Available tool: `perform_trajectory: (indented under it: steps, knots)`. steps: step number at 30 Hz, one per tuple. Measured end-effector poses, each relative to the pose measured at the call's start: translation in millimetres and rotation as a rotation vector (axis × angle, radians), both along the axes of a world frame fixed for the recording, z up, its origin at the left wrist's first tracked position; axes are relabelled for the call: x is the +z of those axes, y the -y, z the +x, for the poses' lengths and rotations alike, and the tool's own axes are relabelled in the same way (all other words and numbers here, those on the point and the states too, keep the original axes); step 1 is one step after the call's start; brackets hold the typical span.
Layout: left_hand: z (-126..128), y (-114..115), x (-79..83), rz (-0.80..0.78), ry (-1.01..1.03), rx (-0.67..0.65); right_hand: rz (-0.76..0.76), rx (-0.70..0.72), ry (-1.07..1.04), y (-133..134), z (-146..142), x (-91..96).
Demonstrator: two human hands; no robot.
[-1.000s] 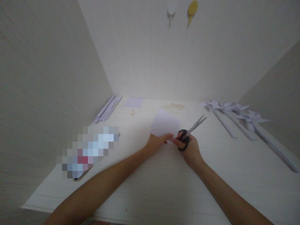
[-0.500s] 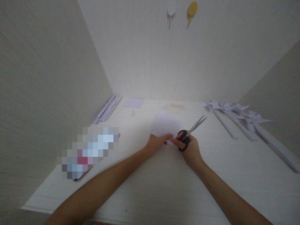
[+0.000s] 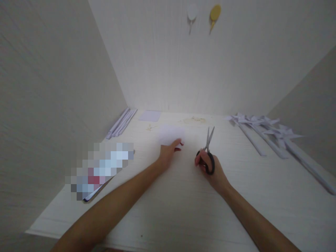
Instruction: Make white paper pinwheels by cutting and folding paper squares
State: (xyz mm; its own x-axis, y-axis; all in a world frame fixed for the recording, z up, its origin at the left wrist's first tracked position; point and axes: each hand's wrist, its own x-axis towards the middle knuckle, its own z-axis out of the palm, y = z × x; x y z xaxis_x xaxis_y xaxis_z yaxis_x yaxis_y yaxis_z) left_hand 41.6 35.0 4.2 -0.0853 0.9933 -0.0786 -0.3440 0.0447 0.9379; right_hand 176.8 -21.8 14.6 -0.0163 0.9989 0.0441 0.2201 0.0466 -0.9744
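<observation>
My left hand [image 3: 168, 152] pinches the near edge of a small white paper sheet [image 3: 170, 134] over the pale table [image 3: 183, 196]. To its right, my right hand [image 3: 207, 167] grips black-handled scissors [image 3: 208, 150] by the loops, the slightly parted blades pointing away from me. A gap of bare table separates the paper from the scissors.
Several folded white paper pinwheels on paper sticks [image 3: 265, 131] lie at the right. Paper strips [image 3: 121, 122] and a small paper square [image 3: 149, 115] lie at the back left. A blurred-out flat item [image 3: 101, 169] rests at the left. Two hooks [image 3: 203, 14] hang on the back wall.
My left hand has carried the paper leftward and away from the scissors. My right hand has turned the scissors so the blades point straight ahead instead of up to the right.
</observation>
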Motion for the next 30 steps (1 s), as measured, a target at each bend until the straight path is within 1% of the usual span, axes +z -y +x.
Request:
perform_trajectory:
  steps: [2,5,8,14,18,24,30]
  knots:
    - [-3.5,-4.4,0.2,0.043,0.030,-0.005,-0.034,0.080,0.103,2.1,-0.6,2.8]
    - [-6.3,-7.4,1.1,0.050,0.082,-0.005,-0.135,0.184,0.242,3.9,-1.5,4.5]
    - [-6.2,-7.0,2.0,0.058,0.109,-0.009,-0.220,0.236,0.318,4.2,-1.7,4.2]
    - [-4.8,-5.4,3.7,0.075,0.058,-0.027,-0.265,0.220,0.374,3.3,-2.1,4.8]
    - [-5.1,-6.1,3.1,0.082,0.056,-0.043,-0.264,0.238,0.377,3.2,-2.2,5.3]
    - [-5.1,-5.9,2.3,0.101,0.062,-0.060,-0.245,0.226,0.413,3.4,-2.1,5.4]
    - [-4.4,-5.5,2.1,0.102,0.061,-0.063,-0.267,0.232,0.404,3.9,-2.5,5.9]
